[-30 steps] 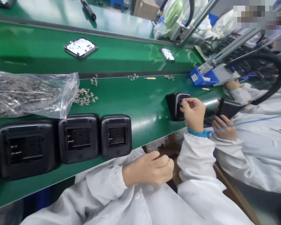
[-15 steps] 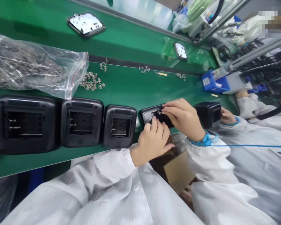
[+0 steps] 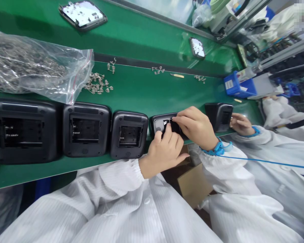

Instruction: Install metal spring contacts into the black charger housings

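Note:
A black device casing (image 3: 155, 122) lies tilted near the bench's front edge, its battery bay partly covered by my hands. My left hand (image 3: 163, 152) bears on the casing with bent fingers, one fingertip inside the bay and the thumb sticking out to the right. Thumb and fingers of my right hand (image 3: 196, 126) are pinched at the bay, beside a small metal battery spring (image 3: 170, 120); the exact grip is partly hidden. To the left stand similar casings, one (image 3: 128, 152) nearest my left hand, with springs showing in their bays.
A clear bag of springs (image 3: 27, 67) lies at left, with a loose spring pile (image 3: 97, 83) by its mouth. White-faced panels (image 3: 82, 15) rest on the far strip. To the right, a co-worker's hand (image 3: 242, 124) is beside another black casing (image 3: 218, 116). A blue bin (image 3: 236, 86) stands behind.
My right fingers have shifted slightly left, and my left fingertip reaches further into the bay by the spring. The co-worker's hand shows more openly beside its casing. The view has shifted slightly.

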Tool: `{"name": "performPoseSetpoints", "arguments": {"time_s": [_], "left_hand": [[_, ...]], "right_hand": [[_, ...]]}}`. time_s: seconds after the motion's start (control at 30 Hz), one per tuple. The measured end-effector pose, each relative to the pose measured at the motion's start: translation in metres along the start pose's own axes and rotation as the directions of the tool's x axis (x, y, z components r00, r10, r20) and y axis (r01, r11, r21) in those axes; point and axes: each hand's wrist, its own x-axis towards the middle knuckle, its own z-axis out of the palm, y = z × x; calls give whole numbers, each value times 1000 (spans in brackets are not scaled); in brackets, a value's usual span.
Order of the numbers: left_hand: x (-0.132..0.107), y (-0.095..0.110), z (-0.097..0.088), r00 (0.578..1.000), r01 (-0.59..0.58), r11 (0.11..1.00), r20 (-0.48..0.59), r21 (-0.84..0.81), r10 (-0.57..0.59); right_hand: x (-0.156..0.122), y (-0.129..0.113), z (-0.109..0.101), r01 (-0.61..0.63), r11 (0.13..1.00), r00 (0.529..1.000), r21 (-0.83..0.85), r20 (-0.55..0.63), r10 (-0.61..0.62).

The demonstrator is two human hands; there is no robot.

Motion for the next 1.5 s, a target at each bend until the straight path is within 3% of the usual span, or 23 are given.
{"name": "performPoseSetpoints", "arguments": {"time_s": [0.17,0.4,0.57,0.67,0.77,0.87,0.93,1.13,1.3,1.5], "left_hand": [[1,0,-2,999,-4,1000,36,10,4],[3,1,-5,997,15,1000,80,4,-15],[2,3,-2,996,43,999,77,-7,-43],[1,4,-1,997,47,999,69,-9,-46],[1,5,-2,996,53,998,68,-15,-52],[1,6,-4,993,86,996,76,3,-86],[-1,8,-6,992,95,995,80,25,-97],[-14,25,-15,997,63,997,40,44,-64],[-25,36,-16,1000,-11,998,22,62,10],[-34,26,-16,997,29,994,-74,109,-21]], "right_hand": [[-2,-1,2,-76,997,997,13,25,76],[-13,-5,4,-121,985,991,125,-35,126],[-14,-8,7,-92,985,989,142,-105,108],[-13,-5,8,-87,988,992,124,-76,97],[-12,-4,7,-30,995,1000,99,2,30],[-12,-11,2,15,998,999,69,-49,-12],[-13,-17,-2,-36,999,993,-2,-109,35],[-9,-29,-2,-224,951,972,-214,-124,201],[7,-41,2,-205,928,973,-313,-170,157],[20,-56,7,-243,921,966,-304,-167,200]]}}
